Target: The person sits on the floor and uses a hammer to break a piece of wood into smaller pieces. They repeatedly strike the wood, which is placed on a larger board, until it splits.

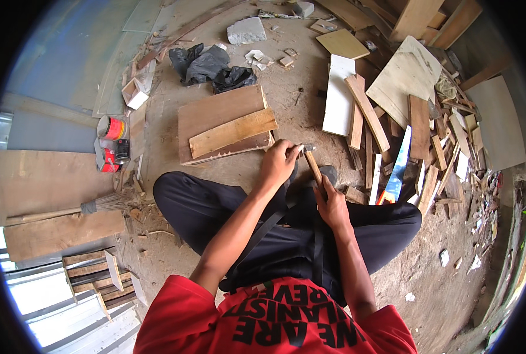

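My right hand (334,207) is closed around the wooden handle of a hammer (314,166), which points away from me with its head at the far end. Close beside the hammer head, the fingers of my left hand (279,163) are pinched together. What they hold, if anything, is too small to make out. Just beyond my left hand a light wooden plank (233,133) lies slantwise on a brown wooden panel (210,112). Both of my hands are above my crossed legs, apart from the plank.
Black plastic sheeting (201,64) and a pale block (246,30) lie farther out. On the right, a handsaw (398,168) with a blue blade rests by a heap of wood offcuts (419,127). To the left are paint cans (111,127) and a broom (101,205).
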Demonstrator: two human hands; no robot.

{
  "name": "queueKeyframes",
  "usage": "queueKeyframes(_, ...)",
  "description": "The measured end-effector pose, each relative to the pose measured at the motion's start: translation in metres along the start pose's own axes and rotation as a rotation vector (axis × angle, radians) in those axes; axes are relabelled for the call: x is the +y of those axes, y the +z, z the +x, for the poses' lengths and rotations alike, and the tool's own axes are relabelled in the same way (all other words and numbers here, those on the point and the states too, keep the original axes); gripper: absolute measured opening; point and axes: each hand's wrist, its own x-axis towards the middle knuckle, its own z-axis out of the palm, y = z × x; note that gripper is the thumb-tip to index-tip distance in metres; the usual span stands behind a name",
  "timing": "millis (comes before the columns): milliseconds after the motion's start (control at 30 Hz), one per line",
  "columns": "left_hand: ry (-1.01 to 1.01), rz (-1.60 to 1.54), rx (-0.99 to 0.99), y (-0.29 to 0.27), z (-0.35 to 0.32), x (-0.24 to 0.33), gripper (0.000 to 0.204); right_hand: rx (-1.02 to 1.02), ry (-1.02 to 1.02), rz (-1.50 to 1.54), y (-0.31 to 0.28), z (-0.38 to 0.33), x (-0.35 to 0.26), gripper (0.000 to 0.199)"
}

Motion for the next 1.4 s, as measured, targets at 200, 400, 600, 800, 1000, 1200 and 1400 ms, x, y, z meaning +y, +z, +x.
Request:
queueKeyframes(200,-0.277,-0.077,-0.103,0.008,-0.007,-0.016,0.034,0.000,-0.003,0.037,0.004,-0.001,0.005,0.043)
queueKeyframes(400,-0.256,-0.211,-0.102,0.009,-0.021,-0.002,0.033,0.066,0.134,0.078,0.002,0.008,0.013,0.039)
queueKeyframes(600,-0.201,-0.484,0.163,-0.045,0.065,0.022,0.035,0.081,0.187,0.063,-0.003,0.004,0.034,0.028)
queueKeyframes(800,-0.067,0.473,0.208,-0.153,0.213,-0.079,0.066,0.052,0.096,0.043,0.014,0.004,0.023,0.027)
queueKeyframes(1000,-0.105,0.466,-0.102,-0.126,0.145,-0.105,0.084,0.071,0.122,0.063,0.007,0.008,0.034,0.027)
queueKeyframes(1200,0.129,0.728,-0.120,-0.105,0.056,-0.113,0.097,0.063,0.186,0.068,0.007,0.006,0.043,0.029)
queueKeyframes(1400,0.022,0.508,-0.063,-0.102,0.061,-0.095,0.089,0.019,0.280,0.008,0.024,0.018,0.061,0.040)
